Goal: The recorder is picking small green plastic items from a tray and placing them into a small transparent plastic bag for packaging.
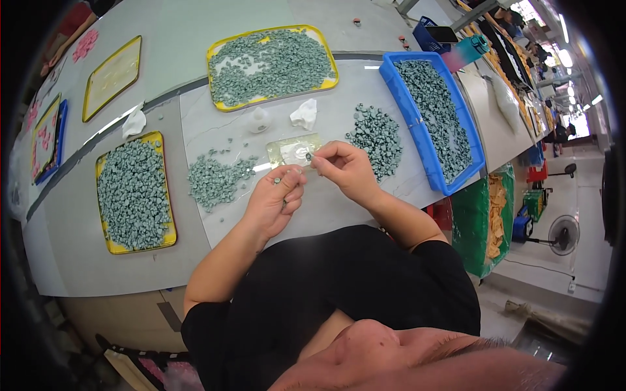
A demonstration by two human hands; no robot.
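My left hand (276, 201) is half curled above the table, with small grey-green button-like pieces showing between its fingers. Just right of it, my right hand (345, 171) pinches one such piece (308, 156) between thumb and fingertips. Behind the fingertips lies a pale yellowish pad (276, 154) with a white patch on it. Beside my left hand is a loose heap of grey-green pieces (216, 177), and beyond my right hand a darker heap (376, 140). A small white bottle-like object (259, 120) and a crumpled white tissue (304, 114) stand behind the pad.
Yellow-rimmed trays of pieces lie at the back (218, 47) and left (171, 240). A blue crate (427, 176) of dark pieces stands at right, near a pink-and-teal bottle (468, 52). An empty yellow tray (112, 83) sits far left. Another person's arm (70, 40) shows beyond.
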